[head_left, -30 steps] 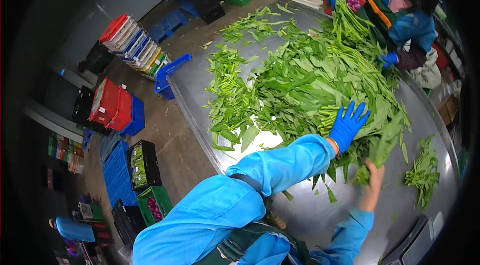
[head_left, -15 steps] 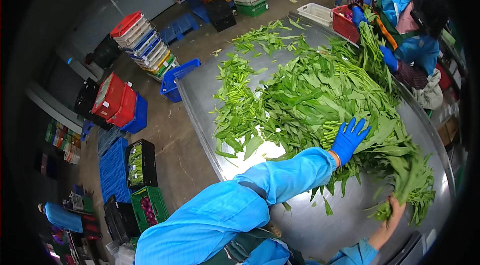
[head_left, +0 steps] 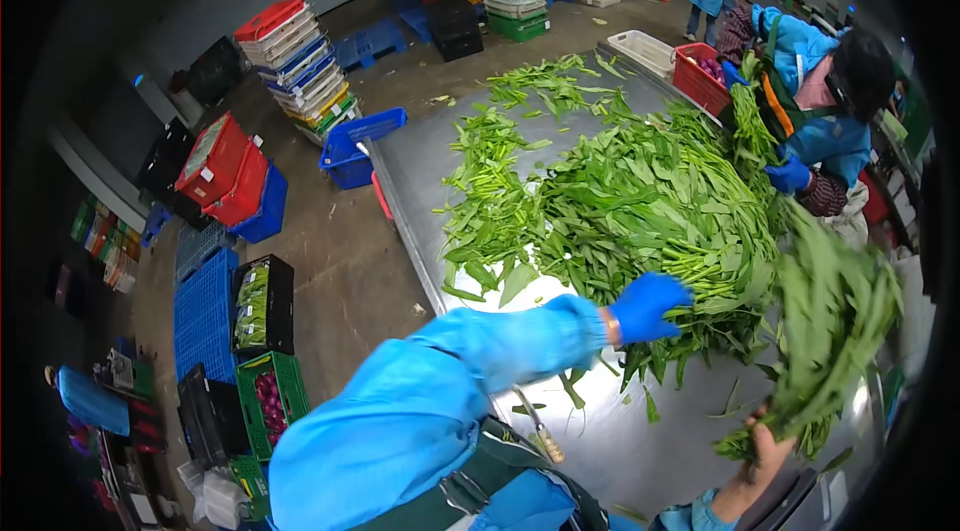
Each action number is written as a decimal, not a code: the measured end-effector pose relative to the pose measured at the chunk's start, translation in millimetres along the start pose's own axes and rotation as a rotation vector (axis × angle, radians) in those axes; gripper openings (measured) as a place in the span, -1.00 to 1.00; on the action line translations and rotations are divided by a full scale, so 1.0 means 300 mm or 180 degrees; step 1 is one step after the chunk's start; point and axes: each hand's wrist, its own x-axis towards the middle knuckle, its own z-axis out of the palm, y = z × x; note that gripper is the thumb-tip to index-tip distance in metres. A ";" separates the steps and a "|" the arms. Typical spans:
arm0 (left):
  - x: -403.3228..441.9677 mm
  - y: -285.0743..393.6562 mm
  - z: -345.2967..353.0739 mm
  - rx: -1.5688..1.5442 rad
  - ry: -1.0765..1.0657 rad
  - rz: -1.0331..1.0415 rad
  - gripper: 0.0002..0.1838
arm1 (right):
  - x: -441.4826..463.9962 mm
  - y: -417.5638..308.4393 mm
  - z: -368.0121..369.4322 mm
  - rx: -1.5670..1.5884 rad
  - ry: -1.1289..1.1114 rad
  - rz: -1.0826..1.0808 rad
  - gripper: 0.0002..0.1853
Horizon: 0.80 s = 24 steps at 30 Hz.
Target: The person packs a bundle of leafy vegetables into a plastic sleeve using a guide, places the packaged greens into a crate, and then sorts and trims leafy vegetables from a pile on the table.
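Note:
My right hand (head_left: 762, 459), bare, grips a bunch of long-leafed greens (head_left: 835, 316) near its lower end, at the right of the table. The bunch stands raised, its upper leaves blurred. My left hand (head_left: 648, 309), in a blue glove, is over the near edge of the big heap of leafy greens (head_left: 650, 181). Motion smears its fingers, so I cannot tell how far they are closed. Between my arms, close to my body, a knife with a wooden handle (head_left: 549, 445) lies on the metal table (head_left: 620, 431).
Loose cut greens (head_left: 490, 196) lie along the table's left side. A co-worker (head_left: 815, 81) in blue gloves handles greens at the far right, beside a red crate (head_left: 700, 81). A blue crate (head_left: 350, 166) and stacked crates (head_left: 300, 66) stand on the floor to the left.
My right hand has lifted the greens, swinging the leaves upward off the table. My left hand has moved back toward me from the heap, its fingers no longer spread wide. The view has shifted slightly.

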 end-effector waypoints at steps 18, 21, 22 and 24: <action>-0.620 -0.030 -0.493 -0.2602 0.0349 -0.2306 -0.51 | 0.127 0.379 0.751 0.1759 -0.2698 0.2127 -0.28; -0.658 -0.039 -0.430 -0.3109 0.0404 -0.2715 -0.52 | 0.014 0.376 0.822 0.0796 -0.2720 0.1606 -0.25; -0.662 -0.024 -0.420 -0.3126 0.0353 -0.2736 -0.52 | -0.010 0.402 0.850 0.0357 -0.2528 0.1133 -0.35; -0.660 0.003 -0.411 -0.3666 0.0111 -0.2655 -0.50 | -0.035 0.447 0.899 0.0080 -0.2315 0.0825 -0.49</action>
